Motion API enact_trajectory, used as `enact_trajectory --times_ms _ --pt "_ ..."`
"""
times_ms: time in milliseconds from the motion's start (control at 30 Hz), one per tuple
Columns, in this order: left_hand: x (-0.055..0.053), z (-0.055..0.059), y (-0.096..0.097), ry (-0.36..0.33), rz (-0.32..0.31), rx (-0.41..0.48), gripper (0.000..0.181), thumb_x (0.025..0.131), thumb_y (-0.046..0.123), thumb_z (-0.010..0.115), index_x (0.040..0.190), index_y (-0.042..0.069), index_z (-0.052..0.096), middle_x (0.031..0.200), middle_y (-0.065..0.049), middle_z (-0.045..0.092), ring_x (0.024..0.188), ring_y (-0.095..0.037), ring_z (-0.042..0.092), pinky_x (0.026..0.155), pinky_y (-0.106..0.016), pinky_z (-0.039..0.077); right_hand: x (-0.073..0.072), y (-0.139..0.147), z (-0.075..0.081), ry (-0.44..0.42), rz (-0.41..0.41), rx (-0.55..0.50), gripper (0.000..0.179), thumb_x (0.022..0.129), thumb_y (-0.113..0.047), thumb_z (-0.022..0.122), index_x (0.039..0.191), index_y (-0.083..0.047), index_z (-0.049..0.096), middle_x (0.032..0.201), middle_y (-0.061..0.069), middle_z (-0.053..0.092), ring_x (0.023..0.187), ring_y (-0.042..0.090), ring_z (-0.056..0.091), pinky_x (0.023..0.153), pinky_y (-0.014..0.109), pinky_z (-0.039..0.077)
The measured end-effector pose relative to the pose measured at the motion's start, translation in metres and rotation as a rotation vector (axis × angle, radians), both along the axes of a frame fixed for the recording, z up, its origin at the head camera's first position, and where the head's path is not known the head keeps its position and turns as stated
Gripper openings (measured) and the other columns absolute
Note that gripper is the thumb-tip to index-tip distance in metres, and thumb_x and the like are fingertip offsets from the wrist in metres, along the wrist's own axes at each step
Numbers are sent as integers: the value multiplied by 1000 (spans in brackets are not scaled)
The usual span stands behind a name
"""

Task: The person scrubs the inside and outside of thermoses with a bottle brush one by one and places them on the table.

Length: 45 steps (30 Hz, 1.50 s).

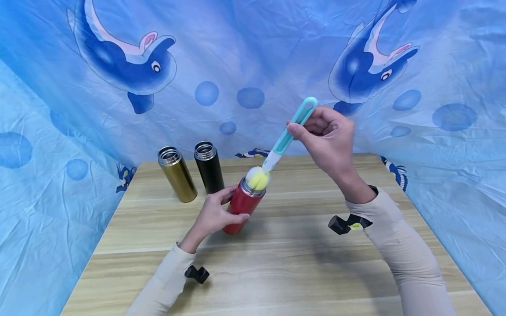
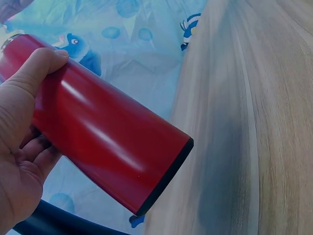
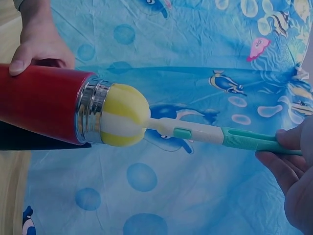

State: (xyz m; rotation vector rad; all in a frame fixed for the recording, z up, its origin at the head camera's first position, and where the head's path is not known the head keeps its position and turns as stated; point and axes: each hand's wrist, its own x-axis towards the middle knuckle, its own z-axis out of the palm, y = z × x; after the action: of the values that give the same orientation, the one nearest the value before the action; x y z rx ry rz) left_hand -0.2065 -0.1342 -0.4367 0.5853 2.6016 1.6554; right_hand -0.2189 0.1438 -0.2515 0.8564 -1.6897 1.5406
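My left hand grips a red thermos bottle around its body, thumb on the near side. The bottle leans to the right with its mouth up, and in the left wrist view its black base shows. My right hand pinches the teal handle of a bottle brush between thumb and fingers. The yellow and white sponge head sits at the bottle's silver threaded mouth, mostly outside it. How far the sponge reaches inside is hidden.
A gold thermos bottle and a black thermos bottle, both lidless, stand at the back left of the wooden table. A blue sea-patterned cloth hangs behind and beside the table.
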Motion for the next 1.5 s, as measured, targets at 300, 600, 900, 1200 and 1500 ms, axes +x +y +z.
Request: enact_trajectory --times_ms 300,600,900,1200,1500 --pt "-3 -2 -2 33 17 5 77 76 24 93 143 12 56 139 -10 64 123 -33 64 98 -55 55 0 1 4 12 -4 -69 14 83 8 79 93 11 70 84 13 77 71 15 76 69 30 63" --pt "-4 -4 -4 51 15 16 78 76 26 93 143 12 57 138 -9 65 121 -32 66 97 -53 56 1 1 8 13 -16 -81 14 82 8 79 92 12 70 82 7 78 69 14 75 68 29 63" --pt "-4 -6 -6 46 11 30 78 75 26 93 143 13 57 138 -9 65 121 -32 66 97 -52 56 3 2 12 77 56 -38 11 84 13 75 91 14 67 87 10 78 78 18 77 73 33 63" --pt "-4 -11 -4 69 25 59 76 75 24 93 141 12 57 136 -10 66 119 -32 67 97 -54 55 4 2 12 71 30 -90 12 83 10 78 89 14 68 84 12 78 73 18 77 69 32 63" --pt "-1 -12 -5 89 33 68 76 75 23 93 141 12 58 135 -10 67 118 -32 68 95 -52 57 5 4 11 50 -19 -185 14 79 9 80 89 10 70 76 7 76 64 15 74 62 30 62"
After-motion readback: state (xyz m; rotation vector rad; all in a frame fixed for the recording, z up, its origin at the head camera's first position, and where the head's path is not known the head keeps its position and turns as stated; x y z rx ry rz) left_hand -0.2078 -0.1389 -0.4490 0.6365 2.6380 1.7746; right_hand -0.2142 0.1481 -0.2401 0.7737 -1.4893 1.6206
